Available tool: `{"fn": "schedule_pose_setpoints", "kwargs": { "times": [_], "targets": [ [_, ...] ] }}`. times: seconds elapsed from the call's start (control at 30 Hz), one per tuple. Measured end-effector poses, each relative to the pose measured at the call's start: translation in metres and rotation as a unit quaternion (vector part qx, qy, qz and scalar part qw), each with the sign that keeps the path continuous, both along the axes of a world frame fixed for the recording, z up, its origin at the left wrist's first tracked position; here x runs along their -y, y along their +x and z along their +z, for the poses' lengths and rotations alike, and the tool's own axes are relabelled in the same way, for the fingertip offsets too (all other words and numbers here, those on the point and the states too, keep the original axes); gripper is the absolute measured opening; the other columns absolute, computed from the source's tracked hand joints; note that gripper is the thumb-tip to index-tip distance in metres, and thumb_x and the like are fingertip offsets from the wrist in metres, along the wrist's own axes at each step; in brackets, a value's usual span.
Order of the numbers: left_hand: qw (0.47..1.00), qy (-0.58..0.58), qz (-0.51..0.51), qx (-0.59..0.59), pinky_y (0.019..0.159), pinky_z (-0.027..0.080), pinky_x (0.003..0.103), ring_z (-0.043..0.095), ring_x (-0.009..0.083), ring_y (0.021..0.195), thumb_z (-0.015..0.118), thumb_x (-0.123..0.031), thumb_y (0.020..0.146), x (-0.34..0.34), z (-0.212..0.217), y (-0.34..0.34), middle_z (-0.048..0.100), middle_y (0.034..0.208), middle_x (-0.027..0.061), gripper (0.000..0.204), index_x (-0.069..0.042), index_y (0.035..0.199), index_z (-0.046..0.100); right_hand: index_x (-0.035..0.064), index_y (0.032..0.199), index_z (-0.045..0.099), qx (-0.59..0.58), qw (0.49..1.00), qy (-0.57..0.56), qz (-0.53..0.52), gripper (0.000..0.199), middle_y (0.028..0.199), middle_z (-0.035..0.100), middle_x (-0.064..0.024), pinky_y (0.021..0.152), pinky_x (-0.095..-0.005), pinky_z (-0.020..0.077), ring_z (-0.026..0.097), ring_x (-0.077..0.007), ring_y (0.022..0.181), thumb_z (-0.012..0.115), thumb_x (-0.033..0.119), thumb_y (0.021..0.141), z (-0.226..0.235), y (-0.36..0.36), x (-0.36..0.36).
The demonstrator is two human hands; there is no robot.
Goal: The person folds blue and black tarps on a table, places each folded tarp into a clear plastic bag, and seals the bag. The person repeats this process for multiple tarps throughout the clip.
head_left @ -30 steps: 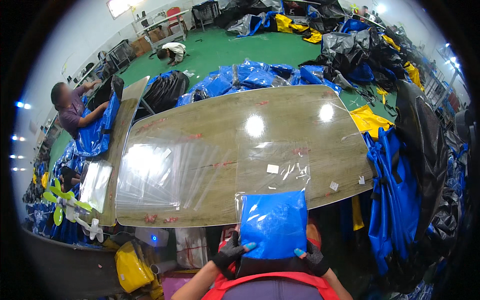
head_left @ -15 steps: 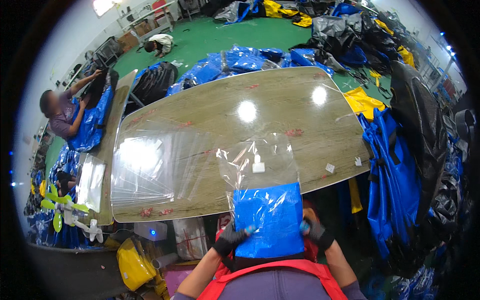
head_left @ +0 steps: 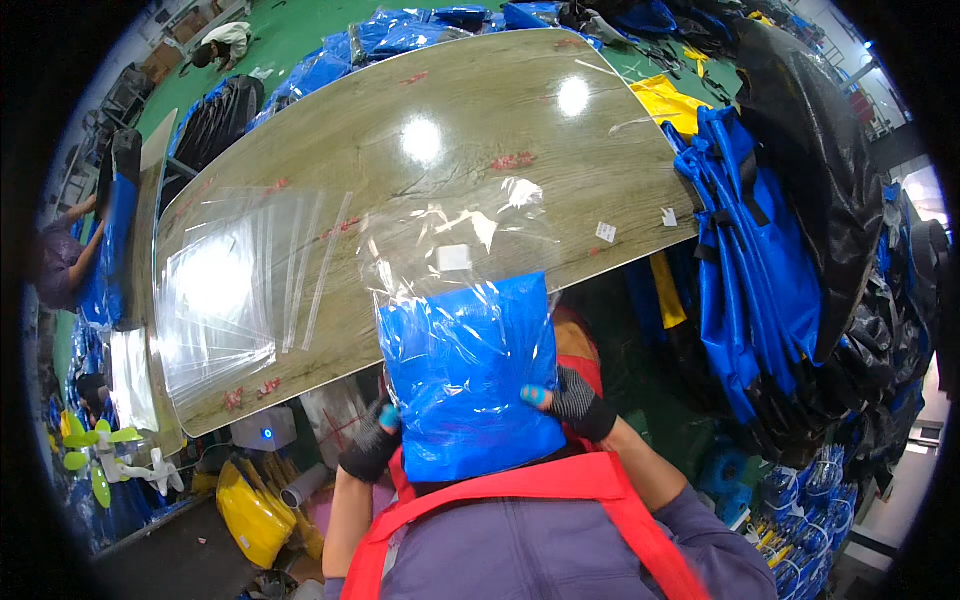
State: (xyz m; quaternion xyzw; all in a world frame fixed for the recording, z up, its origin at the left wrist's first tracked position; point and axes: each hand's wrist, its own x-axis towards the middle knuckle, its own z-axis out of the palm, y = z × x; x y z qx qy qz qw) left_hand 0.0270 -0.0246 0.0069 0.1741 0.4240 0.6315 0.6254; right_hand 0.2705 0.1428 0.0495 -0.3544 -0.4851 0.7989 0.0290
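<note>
Wood-grain table (head_left: 480,110) spreads wide before you, a stack of clear bags (head_left: 215,300) lying flat at its left. Your folded blue item (head_left: 465,375) hangs off the near edge, half sleeved in a clear bag (head_left: 455,225); left hand (head_left: 370,445) and right hand (head_left: 575,400) pinch its sides, fingers mostly hidden behind it.

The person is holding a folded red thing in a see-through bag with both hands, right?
Not quite. The folded thing inside the clear bag is blue, not red, as the head view shows. The left hand and right hand do both hold it.
</note>
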Motion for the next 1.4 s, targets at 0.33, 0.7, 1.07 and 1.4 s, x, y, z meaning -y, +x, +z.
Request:
{"fn": "schedule_pose_setpoints", "kwargs": {
  "times": [0.33,0.7,1.07,1.4],
  "targets": [
    [0.963,-0.175,-0.069,-0.191,0.102,0.04,0.038,0.048,0.0254,0.121,0.067,-0.042,0.085,-0.01,0.034,-0.006,0.049,0.134,0.0118,0.075,-0.002,0.14,0.035,0.0,0.135,0.041,-0.088,0.995,0.04,-0.026,0.072,0.127,0.055,-0.0144,0.095,-0.0378,0.0468,0.056,-0.0235,0.112,0.075,0.032,0.08,0.011,-0.012,-0.018],
    [0.984,-0.145,0.079,0.061,0.095,0.045,0.04,0.056,0.0228,0.106,0.06,-0.044,0.089,-0.015,0.005,-0.005,0.056,0.124,0.0085,0.059,-0.006,0.131,0.045,0.0007,0.129,0.05,-0.05,0.989,0.138,-0.012,0.063,0.116,0.062,-0.0111,0.09,-0.0339,0.0484,0.06,-0.0197,0.102,0.07,0.04,0.083,0.001,-0.014,-0.015],
    [0.992,-0.076,0.09,-0.04,0.083,0.047,0.032,0.056,0.0152,0.094,0.063,-0.034,0.09,-0.021,0.005,-0.007,0.059,0.104,0.0056,0.04,-0.005,0.116,0.053,0.001,0.121,0.055,-0.001,0.964,0.18,-0.197,0.055,0.11,0.064,-0.0125,0.089,-0.036,0.0482,0.06,-0.0202,0.1,0.071,0.037,0.083,-0.01,-0.031,-0.008],
    [0.993,-0.096,0.058,-0.047,0.086,0.048,0.039,0.06,0.0219,0.093,0.069,-0.037,0.082,-0.02,0.01,-0.029,0.061,0.106,0.0119,0.047,-0.005,0.113,0.056,0.0004,0.131,0.049,-0.012,0.998,0.03,-0.046,0.066,0.123,0.059,-0.0157,0.098,-0.0367,0.0431,0.055,-0.0222,0.114,0.069,0.042,0.084,-0.006,0.0,0.011]
  ]
}}
